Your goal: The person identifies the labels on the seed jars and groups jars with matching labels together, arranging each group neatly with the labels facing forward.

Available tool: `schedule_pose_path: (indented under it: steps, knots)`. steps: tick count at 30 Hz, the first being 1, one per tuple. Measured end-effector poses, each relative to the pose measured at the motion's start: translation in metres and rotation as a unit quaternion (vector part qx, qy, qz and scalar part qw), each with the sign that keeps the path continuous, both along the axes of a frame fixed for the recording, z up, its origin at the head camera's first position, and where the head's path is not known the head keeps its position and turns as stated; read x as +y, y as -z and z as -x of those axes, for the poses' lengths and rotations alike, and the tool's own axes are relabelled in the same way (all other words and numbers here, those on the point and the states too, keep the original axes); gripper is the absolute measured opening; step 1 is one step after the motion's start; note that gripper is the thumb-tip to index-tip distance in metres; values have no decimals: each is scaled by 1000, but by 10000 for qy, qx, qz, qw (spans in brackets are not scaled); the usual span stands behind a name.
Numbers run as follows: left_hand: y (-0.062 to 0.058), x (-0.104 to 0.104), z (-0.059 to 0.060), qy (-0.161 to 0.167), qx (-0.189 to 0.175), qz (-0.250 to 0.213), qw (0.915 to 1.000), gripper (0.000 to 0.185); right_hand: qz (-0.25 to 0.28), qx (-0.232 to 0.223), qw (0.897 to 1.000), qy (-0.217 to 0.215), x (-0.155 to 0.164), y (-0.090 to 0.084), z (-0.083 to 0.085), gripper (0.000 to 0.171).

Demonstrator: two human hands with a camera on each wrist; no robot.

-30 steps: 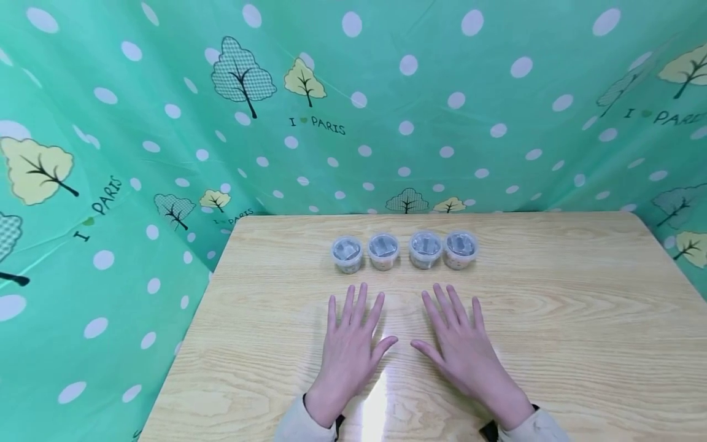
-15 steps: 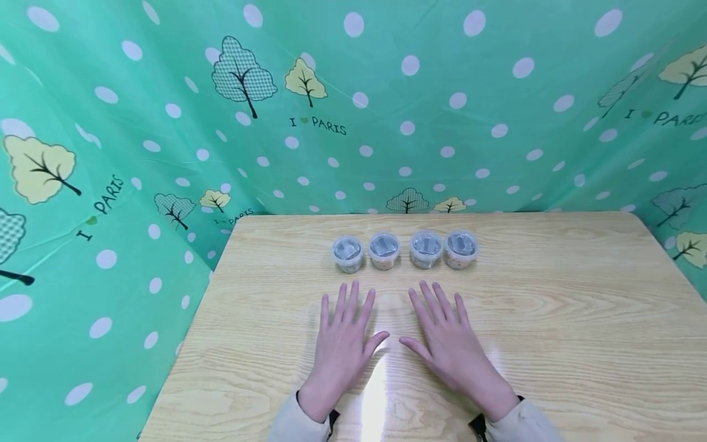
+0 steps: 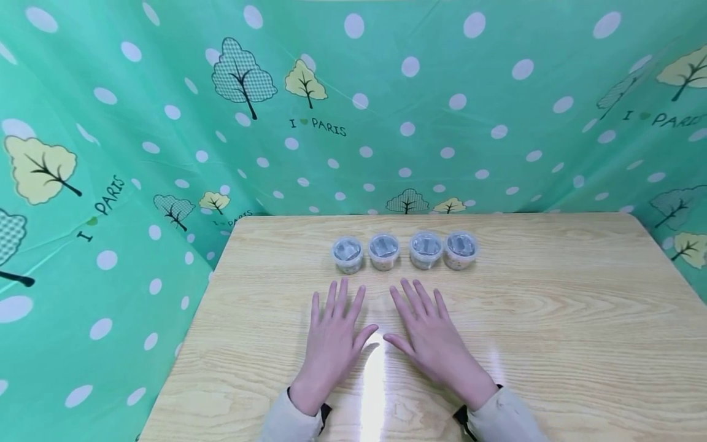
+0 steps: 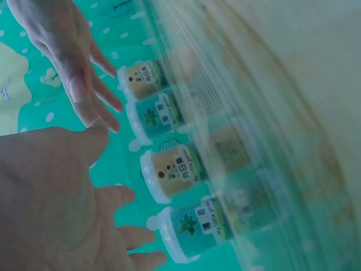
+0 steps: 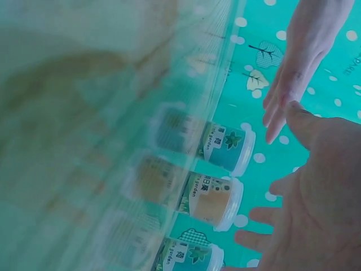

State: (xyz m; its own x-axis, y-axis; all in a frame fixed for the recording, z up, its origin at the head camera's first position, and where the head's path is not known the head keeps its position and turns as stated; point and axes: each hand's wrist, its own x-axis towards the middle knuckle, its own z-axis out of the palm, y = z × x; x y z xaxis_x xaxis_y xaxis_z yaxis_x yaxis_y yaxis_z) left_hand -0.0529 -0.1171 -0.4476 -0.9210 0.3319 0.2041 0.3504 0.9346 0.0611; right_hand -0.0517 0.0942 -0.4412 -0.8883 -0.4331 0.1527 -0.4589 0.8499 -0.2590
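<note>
My left hand is held palm down over the table, fingers straight and spread, holding nothing. To its right, my right hand lies in the same pose, its thumb pointing toward the left thumb with a small gap between. Just beyond the fingertips stands a row of several small lidded plastic tubs, upright. From left to right they begin with a tub, another tub and a third tub. In the left wrist view, a teal-labelled tub with a leaf picture alternates with an orange-labelled tub.
The light wood-grain table has a glossy top that mirrors the tubs and a bright light streak. A green dotted cloth printed with trees hangs behind the table and along its left side. Both arms wear pale sleeves and dark wrist straps.
Both hands have drifted left and slightly forward toward the tubs, the right hand a little more, so they are closer together. The tubs have stayed in place.
</note>
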Motion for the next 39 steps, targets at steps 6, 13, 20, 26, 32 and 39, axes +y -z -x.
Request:
schedule_pose_path:
  steps: [6, 13, 20, 26, 32, 39]
  knots:
    - [0, -8, 7, -91, -82, -218, 9997, 69, 89, -9, 9999, -107, -7, -3, 8, 80]
    - [1, -16, 13, -183, -210, -340, 9990, 69, 215, -55, 9996, -190, -17, -6, 18, 78]
    - [-4, -22, 19, -230, -298, -509, 9980, 69, 197, 27, 9994, -290, -27, -5, 27, 77]
    - [-5, -29, 26, -264, -254, -586, 9976, 69, 190, 227, 9989, -377, -35, -6, 34, 75]
    - [-6, -34, 32, -314, -404, -722, 9961, 70, 173, 571, 9969, -512, -44, -6, 46, 76]
    - [-4, -40, 40, -389, -536, -905, 9937, 68, 280, 379, 9975, -530, -58, -5, 56, 79]
